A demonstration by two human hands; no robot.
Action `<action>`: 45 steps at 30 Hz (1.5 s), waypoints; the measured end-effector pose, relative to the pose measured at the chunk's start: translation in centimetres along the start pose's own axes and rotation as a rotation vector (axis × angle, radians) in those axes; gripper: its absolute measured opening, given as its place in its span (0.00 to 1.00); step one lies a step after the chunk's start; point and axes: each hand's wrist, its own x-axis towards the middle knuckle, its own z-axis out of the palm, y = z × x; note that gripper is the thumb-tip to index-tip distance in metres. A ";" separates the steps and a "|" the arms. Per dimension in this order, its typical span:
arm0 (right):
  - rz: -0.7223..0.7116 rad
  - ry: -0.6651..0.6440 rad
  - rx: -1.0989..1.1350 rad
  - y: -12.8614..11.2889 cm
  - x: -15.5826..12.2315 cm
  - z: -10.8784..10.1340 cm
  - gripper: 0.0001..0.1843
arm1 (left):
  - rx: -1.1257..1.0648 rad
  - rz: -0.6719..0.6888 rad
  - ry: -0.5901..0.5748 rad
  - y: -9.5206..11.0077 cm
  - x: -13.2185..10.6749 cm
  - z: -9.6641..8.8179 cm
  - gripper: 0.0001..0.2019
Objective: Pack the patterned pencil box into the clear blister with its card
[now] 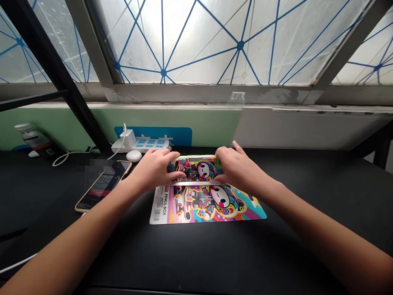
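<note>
A colourful pencil box (pixel 198 170) with a cartoon face printed on it is held between my two hands near the back of the black desk. My left hand (pixel 157 168) grips its left end, thumb on the front face and fingers over the top. At the right end, my right hand (pixel 235 166) grips it likewise, with one finger raised. Under and in front of the box lies a flat printed sheet (pixel 210 204) marked "PENCIL BOX", with matching cartoon art and a barcode at its left edge. My fingertips behind the box are hidden.
Left of my hands lie a smartphone (pixel 103 185), a white earbud case (pixel 134 156) and a white power strip (pixel 151 143) with a plugged-in charger (pixel 128 138). A bottle (pixel 35 137) lies tilted at the far left. Black metal posts stand at both sides.
</note>
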 end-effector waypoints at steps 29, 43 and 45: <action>-0.203 0.142 0.363 -1.2 -11.9 1.5 0.23 | -0.520 0.017 -0.102 1.7 -10.6 1.0 0.36; 0.422 0.059 0.890 1.6 -9.3 1.7 0.23 | -0.578 -0.130 -0.078 1.3 -10.3 1.7 0.52; 0.546 0.041 0.980 1.8 -8.4 1.9 0.24 | -0.594 -0.167 -0.080 1.2 -10.3 1.7 0.58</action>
